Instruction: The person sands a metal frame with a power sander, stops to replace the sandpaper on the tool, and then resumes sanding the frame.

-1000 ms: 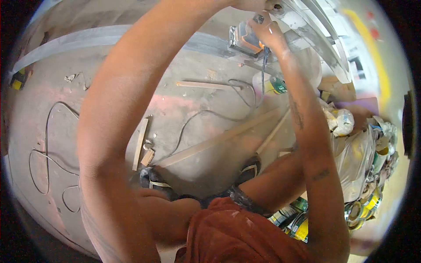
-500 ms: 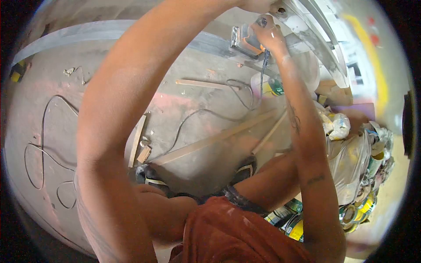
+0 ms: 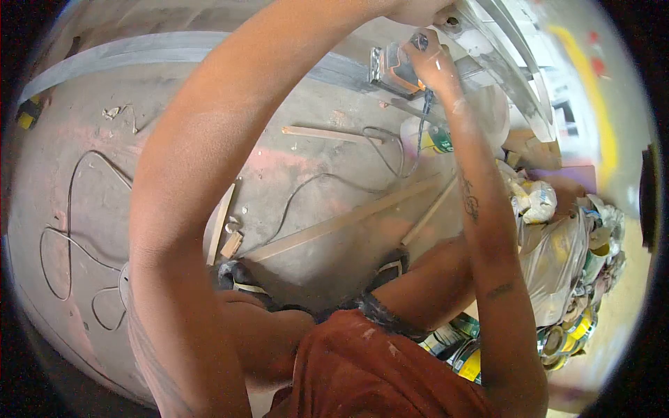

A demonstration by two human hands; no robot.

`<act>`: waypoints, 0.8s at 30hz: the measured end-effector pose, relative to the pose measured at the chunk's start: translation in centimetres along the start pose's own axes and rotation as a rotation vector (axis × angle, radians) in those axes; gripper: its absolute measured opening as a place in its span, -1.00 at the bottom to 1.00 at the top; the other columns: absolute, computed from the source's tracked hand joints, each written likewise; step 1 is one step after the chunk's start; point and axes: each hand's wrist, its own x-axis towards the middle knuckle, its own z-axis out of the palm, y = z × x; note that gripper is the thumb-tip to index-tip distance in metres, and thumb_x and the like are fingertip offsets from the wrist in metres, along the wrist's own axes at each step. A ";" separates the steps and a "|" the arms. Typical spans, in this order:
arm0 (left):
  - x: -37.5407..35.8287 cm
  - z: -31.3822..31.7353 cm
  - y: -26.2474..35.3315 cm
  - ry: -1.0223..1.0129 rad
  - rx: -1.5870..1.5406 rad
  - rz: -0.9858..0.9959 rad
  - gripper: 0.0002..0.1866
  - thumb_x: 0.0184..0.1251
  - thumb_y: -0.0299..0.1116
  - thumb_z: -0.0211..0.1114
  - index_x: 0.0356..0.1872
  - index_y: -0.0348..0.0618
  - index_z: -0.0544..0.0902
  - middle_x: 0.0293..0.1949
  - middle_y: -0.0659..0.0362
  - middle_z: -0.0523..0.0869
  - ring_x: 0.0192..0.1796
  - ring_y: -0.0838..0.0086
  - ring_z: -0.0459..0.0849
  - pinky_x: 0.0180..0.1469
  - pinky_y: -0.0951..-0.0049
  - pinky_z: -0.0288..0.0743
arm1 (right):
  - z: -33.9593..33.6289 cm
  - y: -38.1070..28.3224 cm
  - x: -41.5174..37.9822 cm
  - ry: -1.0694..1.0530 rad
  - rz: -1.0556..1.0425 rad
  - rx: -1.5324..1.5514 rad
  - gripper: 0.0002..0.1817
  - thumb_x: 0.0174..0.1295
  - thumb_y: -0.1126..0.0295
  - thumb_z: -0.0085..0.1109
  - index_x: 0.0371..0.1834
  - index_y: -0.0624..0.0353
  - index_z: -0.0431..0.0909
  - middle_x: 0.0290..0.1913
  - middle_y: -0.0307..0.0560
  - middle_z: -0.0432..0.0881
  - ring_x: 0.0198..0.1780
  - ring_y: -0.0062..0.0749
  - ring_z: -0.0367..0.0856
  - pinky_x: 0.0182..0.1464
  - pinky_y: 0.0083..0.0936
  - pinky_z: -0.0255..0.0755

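Observation:
My right hand [image 3: 433, 61] is wrapped round a black and orange power sander [image 3: 403, 70] at the upper middle, with its cord hanging down. The sander lies close beside a grey curved frame [image 3: 512, 87]; whether they touch is not clear. At the top edge, my left hand [image 3: 420, 10] is by the upper part of this frame, near a dark round hole. Its fingers are mostly cut off by the picture's edge. White dust marks both arms.
A long grey curved strip [image 3: 139, 50] crosses the upper left. On the floor lie wooden strips [image 3: 334, 221], a looping cable [image 3: 306, 180] and a green-labelled bucket [image 3: 437, 138]. At the right are a plastic bag [image 3: 550, 268] and several paint cans [image 3: 557, 340].
My right hand and the sander have shifted slightly right and down. My left arm has also moved a little to the right.

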 end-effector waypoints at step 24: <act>-0.2 -0.4 0.2 -0.009 -0.031 -0.019 -0.64 0.30 -0.29 0.27 0.03 -0.28 0.60 0.12 -0.16 0.68 0.24 0.02 0.65 0.27 0.11 0.53 | 1.6 1.5 2.4 -0.083 -0.143 -0.239 -0.58 0.44 0.02 0.09 0.32 -0.22 0.54 0.33 0.27 0.52 0.21 0.35 0.59 0.19 0.01 0.59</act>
